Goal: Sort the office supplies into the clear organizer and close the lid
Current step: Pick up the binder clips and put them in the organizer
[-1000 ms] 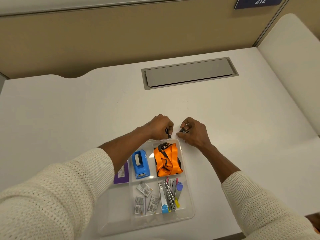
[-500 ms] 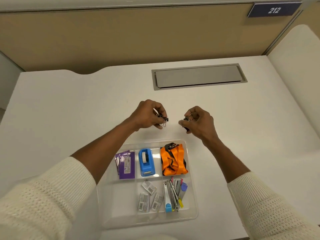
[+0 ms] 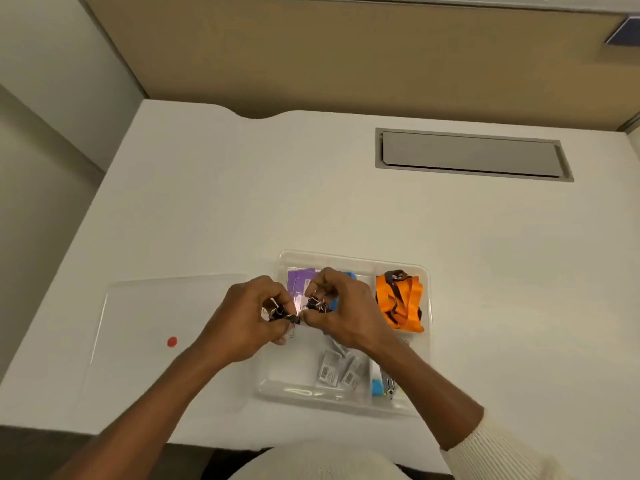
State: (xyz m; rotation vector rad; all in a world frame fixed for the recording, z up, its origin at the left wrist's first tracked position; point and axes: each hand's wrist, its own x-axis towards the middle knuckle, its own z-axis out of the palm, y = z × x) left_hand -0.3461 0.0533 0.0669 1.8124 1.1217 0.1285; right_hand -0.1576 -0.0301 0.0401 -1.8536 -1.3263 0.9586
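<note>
Over the organizer's left side, both hands pinch small black binder clips, ready to drop them in.

Nearest the desk's (image 3: pixel 485 271) front edge, the clear organizer (image 3: pixel 424 341) holds small grey barcoded packets (image 3: pixel 329 370) in a front compartment; their print is too small to read. Above it, the left hand (image 3: pixel 242 320) has fingertips clamped on a cluster of binder clips (image 3: pixel 282 315), and the right hand (image 3: pixel 346 310) pinches another cluster (image 3: pixel 316 304). Sorting seems nearly finished: next, I judge, both clusters need lowering into a free compartment and releasing, then the lid goes on. That clear lid (image 3: pixel 138 323), marked with a red dot (image 3: pixel 172 341), lies just left of the organizer. Further back sit purple packets (image 3: pixel 298 280), label unreadable, and an orange lanyard (image 3: pixel 398 303).
</note>
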